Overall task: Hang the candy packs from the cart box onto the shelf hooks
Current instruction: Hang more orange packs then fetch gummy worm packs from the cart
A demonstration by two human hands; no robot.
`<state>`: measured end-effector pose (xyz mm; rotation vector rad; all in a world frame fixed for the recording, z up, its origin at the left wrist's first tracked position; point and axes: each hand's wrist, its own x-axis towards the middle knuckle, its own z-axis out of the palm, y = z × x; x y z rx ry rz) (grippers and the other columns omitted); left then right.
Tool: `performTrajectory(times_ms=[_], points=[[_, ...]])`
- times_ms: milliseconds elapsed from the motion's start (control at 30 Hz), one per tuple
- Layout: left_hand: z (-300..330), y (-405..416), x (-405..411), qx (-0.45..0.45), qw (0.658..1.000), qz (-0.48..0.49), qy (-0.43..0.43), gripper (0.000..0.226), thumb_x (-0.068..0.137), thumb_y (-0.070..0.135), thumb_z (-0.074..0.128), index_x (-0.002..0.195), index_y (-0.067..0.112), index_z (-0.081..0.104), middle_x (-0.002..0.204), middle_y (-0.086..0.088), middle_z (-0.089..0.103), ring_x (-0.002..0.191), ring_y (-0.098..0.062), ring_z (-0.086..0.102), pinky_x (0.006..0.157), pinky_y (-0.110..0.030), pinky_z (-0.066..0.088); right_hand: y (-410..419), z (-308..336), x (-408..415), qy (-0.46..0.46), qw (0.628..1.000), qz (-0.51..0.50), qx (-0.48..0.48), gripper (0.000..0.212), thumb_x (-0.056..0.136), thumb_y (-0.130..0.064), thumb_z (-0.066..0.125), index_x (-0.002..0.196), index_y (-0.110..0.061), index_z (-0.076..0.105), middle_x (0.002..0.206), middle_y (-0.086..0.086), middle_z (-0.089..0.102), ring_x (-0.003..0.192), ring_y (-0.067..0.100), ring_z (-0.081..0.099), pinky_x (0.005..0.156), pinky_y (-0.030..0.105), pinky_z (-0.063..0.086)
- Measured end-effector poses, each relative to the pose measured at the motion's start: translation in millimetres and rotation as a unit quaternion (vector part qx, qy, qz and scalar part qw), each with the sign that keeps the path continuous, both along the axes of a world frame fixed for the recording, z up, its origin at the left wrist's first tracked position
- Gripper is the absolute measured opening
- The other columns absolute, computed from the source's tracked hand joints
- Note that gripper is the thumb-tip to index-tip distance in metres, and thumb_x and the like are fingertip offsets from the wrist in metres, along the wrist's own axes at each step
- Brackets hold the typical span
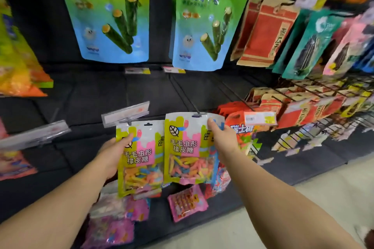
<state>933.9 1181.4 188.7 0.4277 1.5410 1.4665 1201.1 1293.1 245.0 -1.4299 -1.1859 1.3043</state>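
The gummy-worm candy pack (189, 147) in my right hand (223, 141) sits with its hang hole at the tip of the shelf hook (195, 108); my thumb and fingers are pinched shut on its upper right corner. I judge this the threading step: the pack looks just on or about to slide on. Just left of that hook, my left hand (113, 153) is closed around the left edge of a second candy pack (140, 157), held ready. Next I should push the first pack back along the hook, then release it. The cart box is out of view.
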Motion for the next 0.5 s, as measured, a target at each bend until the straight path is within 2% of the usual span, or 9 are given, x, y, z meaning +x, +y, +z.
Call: performTrajectory(times_ms=[67, 133, 200, 233, 267, 333, 433, 500], points=[[-1, -2, 4, 0.002, 1.0, 0.03, -0.002, 0.02, 0.091, 0.03, 0.071, 0.103, 0.014, 0.069, 0.102, -0.016, 0.075, 0.088, -0.029, 0.072, 0.087, -0.047, 0.056, 15, -1, 1, 0.001, 1.0, 0.023, -0.009, 0.056, 0.069, -0.058, 0.072, 0.092, -0.006, 0.068, 0.085, 0.008, 0.064, 0.078, 0.02, 0.058, 0.069, 0.035, 0.049], [0, -4, 12, 0.0, 0.999, 0.05, 0.002, 0.018, 0.094, 0.026, 0.067, 0.107, 0.012, 0.068, 0.088, -0.008, 0.076, 0.07, -0.021, 0.072, 0.066, -0.034, 0.057, 25, -2, 3, -0.006, 0.999, 0.046, -0.009, 0.039, 0.08, -0.049, 0.072, 0.082, -0.01, 0.066, 0.072, 0.002, 0.059, 0.069, 0.018, 0.053, 0.061, 0.03, 0.045], [0, -9, 19, -0.011, 0.998, 0.07, 0.005, 0.011, 0.096, 0.025, 0.064, 0.102, 0.015, 0.064, 0.071, 0.003, 0.074, 0.054, -0.009, 0.069, 0.047, -0.023, 0.052, 30, -7, 4, -0.009, 0.998, 0.068, -0.012, 0.028, 0.089, -0.04, 0.069, 0.088, -0.012, 0.067, 0.071, -0.002, 0.057, 0.064, 0.015, 0.05, 0.054, 0.025, 0.041], [-1, -12, 20, -0.013, 0.997, 0.08, 0.009, 0.011, 0.096, 0.026, 0.064, 0.1, 0.016, 0.062, 0.074, 0.003, 0.074, 0.056, -0.008, 0.068, 0.047, -0.022, 0.05, 33, -11, 4, -0.005, 0.997, 0.078, -0.015, 0.03, 0.089, -0.041, 0.069, 0.095, -0.011, 0.069, 0.074, 0.0, 0.059, 0.065, 0.015, 0.052, 0.053, 0.025, 0.042], [-1, -17, 21, -0.012, 0.996, 0.089, 0.013, 0.014, 0.096, 0.028, 0.065, 0.101, 0.016, 0.061, 0.085, 0.0, 0.073, 0.066, -0.011, 0.068, 0.055, -0.025, 0.05, 33, -13, 4, 0.0, 0.996, 0.086, -0.017, 0.034, 0.089, -0.042, 0.069, 0.098, -0.009, 0.069, 0.077, 0.002, 0.061, 0.067, 0.017, 0.055, 0.054, 0.027, 0.044], [-4, -25, 21, -0.018, 0.994, 0.103, 0.013, 0.024, 0.093, 0.033, 0.069, 0.107, 0.014, 0.062, 0.106, -0.01, 0.07, 0.086, -0.023, 0.067, 0.073, -0.033, 0.052, 34, -16, 4, 0.007, 0.995, 0.098, -0.022, 0.033, 0.088, -0.042, 0.069, 0.091, -0.01, 0.068, 0.078, 0.007, 0.06, 0.069, 0.02, 0.056, 0.058, 0.032, 0.046], [-1, -41, 25, -0.018, 0.991, 0.133, 0.01, 0.025, 0.093, 0.03, 0.069, 0.109, 0.011, 0.062, 0.104, -0.011, 0.07, 0.089, -0.025, 0.066, 0.076, -0.036, 0.052, 36, -18, 4, 0.002, 0.994, 0.106, -0.027, 0.031, 0.088, -0.043, 0.069, 0.08, -0.013, 0.063, 0.075, 0.008, 0.054, 0.07, 0.022, 0.053, 0.058, 0.036, 0.046], [-2, -48, 26, -0.024, 0.99, 0.135, 0.014, 0.033, 0.091, 0.033, 0.071, 0.113, 0.011, 0.064, 0.112, -0.011, 0.07, 0.102, -0.028, 0.066, 0.091, -0.043, 0.052, 38, -15, 2, -0.007, 0.994, 0.111, -0.022, 0.032, 0.088, -0.044, 0.068, 0.082, -0.013, 0.063, 0.076, 0.008, 0.052, 0.07, 0.022, 0.051, 0.059, 0.036, 0.045]])
